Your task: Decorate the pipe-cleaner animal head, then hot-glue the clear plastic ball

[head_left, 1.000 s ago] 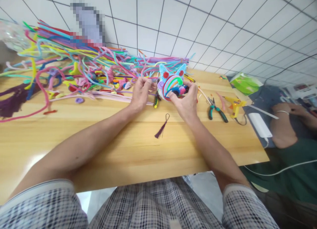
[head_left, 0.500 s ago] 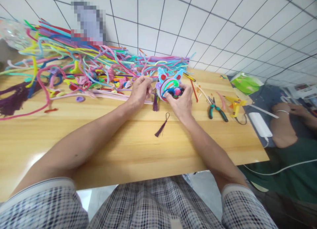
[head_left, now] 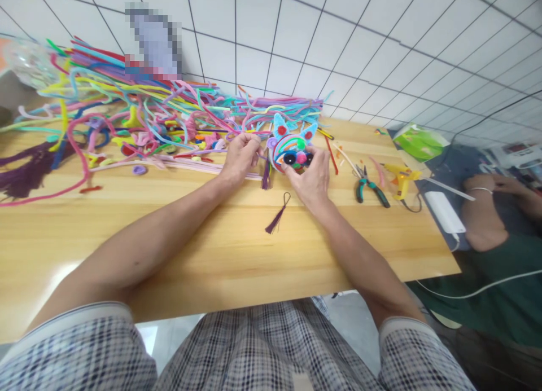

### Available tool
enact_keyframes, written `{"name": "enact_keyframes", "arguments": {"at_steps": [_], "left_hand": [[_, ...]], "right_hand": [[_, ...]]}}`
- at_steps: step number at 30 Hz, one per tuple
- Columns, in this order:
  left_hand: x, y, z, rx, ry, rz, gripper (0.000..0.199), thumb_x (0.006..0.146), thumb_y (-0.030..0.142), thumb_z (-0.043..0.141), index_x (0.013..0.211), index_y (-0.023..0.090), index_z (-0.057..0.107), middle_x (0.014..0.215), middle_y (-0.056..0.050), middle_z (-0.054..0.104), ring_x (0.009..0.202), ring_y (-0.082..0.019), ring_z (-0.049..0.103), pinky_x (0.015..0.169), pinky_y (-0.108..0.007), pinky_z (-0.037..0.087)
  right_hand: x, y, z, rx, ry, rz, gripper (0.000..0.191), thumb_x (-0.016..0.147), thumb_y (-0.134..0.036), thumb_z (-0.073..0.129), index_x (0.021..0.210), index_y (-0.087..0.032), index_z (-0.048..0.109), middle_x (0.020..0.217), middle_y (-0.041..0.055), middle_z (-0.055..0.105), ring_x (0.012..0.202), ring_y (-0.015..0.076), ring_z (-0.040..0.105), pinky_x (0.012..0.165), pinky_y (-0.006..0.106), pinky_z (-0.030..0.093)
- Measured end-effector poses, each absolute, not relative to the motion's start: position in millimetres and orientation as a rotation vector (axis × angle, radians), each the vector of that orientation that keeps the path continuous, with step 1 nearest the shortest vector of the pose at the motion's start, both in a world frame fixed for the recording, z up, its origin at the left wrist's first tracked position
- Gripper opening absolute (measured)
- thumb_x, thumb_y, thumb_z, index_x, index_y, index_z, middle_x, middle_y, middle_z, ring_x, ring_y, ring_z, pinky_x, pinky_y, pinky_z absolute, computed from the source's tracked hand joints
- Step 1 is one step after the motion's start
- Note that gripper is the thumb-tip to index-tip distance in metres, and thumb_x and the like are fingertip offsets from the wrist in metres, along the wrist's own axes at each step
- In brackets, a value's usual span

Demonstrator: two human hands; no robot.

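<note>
My right hand (head_left: 312, 179) is closed on a colourful pipe-cleaner animal head (head_left: 292, 145) with blue ears, red ear centres, black eyes and a pink nose. A dark purple tassel (head_left: 266, 175) hangs at the head's left side. Just left of it is my left hand (head_left: 242, 159), its thumb and fingertips pinched together; whatever they hold is too small to make out. A second purple tassel (head_left: 276, 219) with a looped cord lies on the wooden table (head_left: 212, 250), below the head.
Many coloured pipe cleaners (head_left: 169, 103) are heaped at the back left. Pliers (head_left: 371, 190), a yellow glue gun (head_left: 401, 178) and a white power block (head_left: 444, 211) lie to the right. A person's arm (head_left: 483, 216) rests beyond the table's right edge.
The animal head has turned slightly in my right hand, so both black eyes and the pink nose show more clearly. My left hand has moved only slightly.
</note>
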State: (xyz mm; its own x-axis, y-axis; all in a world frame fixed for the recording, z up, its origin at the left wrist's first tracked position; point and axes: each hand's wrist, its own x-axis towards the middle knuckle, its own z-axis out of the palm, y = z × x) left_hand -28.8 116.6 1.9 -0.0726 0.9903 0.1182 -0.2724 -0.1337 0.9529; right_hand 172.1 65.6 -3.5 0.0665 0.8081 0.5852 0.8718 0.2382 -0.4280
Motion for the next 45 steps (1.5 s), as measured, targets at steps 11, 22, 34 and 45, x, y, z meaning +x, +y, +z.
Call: {"name": "enact_keyframes", "arguments": {"at_steps": [11,22,34,45], "left_hand": [[-27,118,-1,0.829,0.835,1.490,0.014,0.082,0.025,0.071,0.073,0.020,0.061,0.057,0.004,0.062,0.036,-0.007,0.041,0.037,-0.021,0.027],[-30,119,-4,0.915,0.798,1.484,0.020,0.079,0.027,0.078,0.071,0.019,0.062,0.062,0.003,0.067,0.037,-0.005,0.042,0.038,-0.020,0.026],[-29,114,1,0.887,0.873,1.446,0.028,0.078,0.033,0.079,0.069,0.021,0.055,0.060,0.003,0.061,0.037,-0.006,0.040,0.039,-0.022,0.022],[-27,98,14,0.941,0.880,1.422,0.024,0.081,0.023,0.072,0.066,0.020,0.054,0.059,0.004,0.058,0.038,-0.005,0.041,0.038,-0.019,0.026]], "right_hand": [[178,60,2,-1.538,-1.832,-0.056,0.089,0.082,-0.050,0.088,0.150,-0.017,0.041,0.143,0.0223,0.058,0.138,0.0394,0.057,0.119,0.064,0.051],[197,60,-7,-1.449,-1.919,-0.009,0.088,0.085,-0.046,0.084,0.155,-0.024,0.037,0.154,0.0209,0.054,0.148,0.0393,0.053,0.122,0.067,0.051],[213,55,-6,-1.362,-1.978,0.014,0.089,0.088,-0.047,0.081,0.160,-0.021,0.035,0.157,0.0228,0.053,0.150,0.0405,0.052,0.125,0.067,0.048],[222,43,-22,-1.307,-1.970,0.087,0.086,0.087,-0.044,0.082,0.158,-0.020,0.039,0.155,0.0231,0.056,0.150,0.0396,0.054,0.126,0.068,0.048]]}}
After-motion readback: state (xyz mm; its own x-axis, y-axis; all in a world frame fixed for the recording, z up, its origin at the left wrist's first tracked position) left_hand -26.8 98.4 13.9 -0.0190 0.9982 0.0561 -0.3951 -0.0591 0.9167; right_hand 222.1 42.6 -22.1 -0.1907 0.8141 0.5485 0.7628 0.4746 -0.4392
